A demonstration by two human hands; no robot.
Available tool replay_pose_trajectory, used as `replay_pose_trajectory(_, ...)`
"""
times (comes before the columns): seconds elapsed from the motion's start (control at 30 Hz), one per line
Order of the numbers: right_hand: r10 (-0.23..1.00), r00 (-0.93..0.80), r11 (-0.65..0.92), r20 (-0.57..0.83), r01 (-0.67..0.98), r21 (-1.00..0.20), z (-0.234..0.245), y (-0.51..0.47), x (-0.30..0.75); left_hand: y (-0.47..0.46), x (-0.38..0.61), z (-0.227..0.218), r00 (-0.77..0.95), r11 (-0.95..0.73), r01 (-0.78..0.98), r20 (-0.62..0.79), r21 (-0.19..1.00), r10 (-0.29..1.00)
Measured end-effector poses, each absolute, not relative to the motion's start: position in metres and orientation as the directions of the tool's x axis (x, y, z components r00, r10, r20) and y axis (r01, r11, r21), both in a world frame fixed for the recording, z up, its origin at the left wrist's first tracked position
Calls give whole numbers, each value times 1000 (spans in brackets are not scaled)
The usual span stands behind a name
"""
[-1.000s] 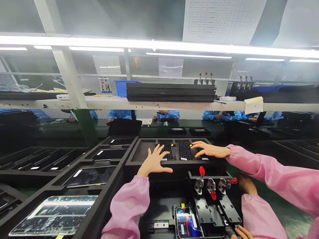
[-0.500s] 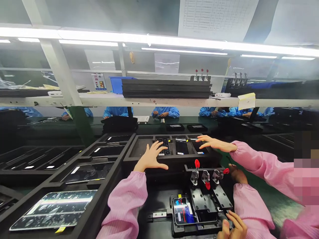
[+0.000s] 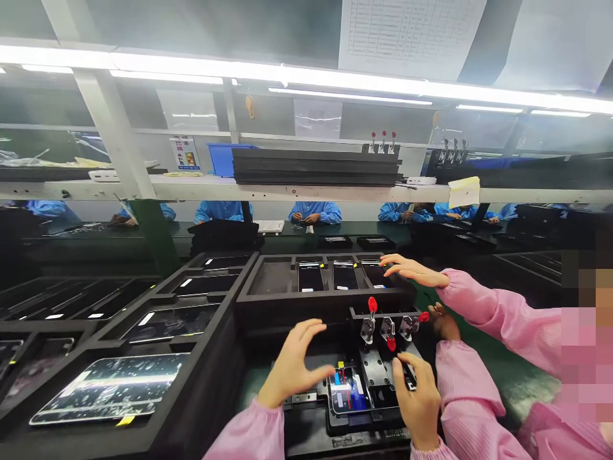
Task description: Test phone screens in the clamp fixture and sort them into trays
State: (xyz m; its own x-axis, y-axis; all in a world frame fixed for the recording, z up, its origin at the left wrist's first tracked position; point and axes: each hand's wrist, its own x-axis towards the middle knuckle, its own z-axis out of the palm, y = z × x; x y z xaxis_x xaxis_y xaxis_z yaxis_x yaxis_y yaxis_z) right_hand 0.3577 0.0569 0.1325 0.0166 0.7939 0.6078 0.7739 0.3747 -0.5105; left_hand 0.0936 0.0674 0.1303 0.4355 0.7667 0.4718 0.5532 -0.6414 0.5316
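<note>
My left hand (image 3: 292,365) hovers open, fingers spread and curved, with the thumb tip at the left edge of a phone (image 3: 348,391) whose screen is lit. The phone lies in a black fixture (image 3: 364,418) close in front of me. My right hand (image 3: 417,397) rests on the fixture's right side, with the fingers curled over a black clamp bar (image 3: 407,377). Three toggle clamps with red handles (image 3: 387,326) stand at the fixture's far end. Behind it sits a black foam tray (image 3: 272,280) holding three dark phones (image 3: 345,275).
A co-worker in pink sleeves on my right lays one flat hand (image 3: 412,271) on the tray's right end and keeps the other hand (image 3: 443,319) beside the clamps. Foam trays of glass panels (image 3: 110,390) fill the left. People in blue work beyond the shelf (image 3: 287,190).
My left hand has pulled back from the foam tray to the fixture's phone. My right hand has moved up onto the clamp bar. The co-worker's hand has stayed on the tray.
</note>
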Motion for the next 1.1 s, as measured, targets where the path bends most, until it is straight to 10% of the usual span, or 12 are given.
replay_pose_trajectory(0.23, 710, 370, 147, 600, 755, -639, 84, 46, 345, 43, 95, 54, 636, -562, 544, 130, 623, 760)
replay_pose_trajectory(0.7, 466, 568, 124, 678, 717, -686, 126, 38, 374, 55, 107, 50, 678, -628, 532, 158, 568, 718)
replay_pose_trajectory(0.93, 654, 345, 218, 674, 766, -604, 146, 59, 407, 55, 141, 49, 691, -621, 526, 134, 581, 710)
replay_pose_trajectory(1.1, 539, 327, 195, 776, 848, -493, 114, 34, 410, 55, 141, 46, 682, -615, 514, 150, 599, 716)
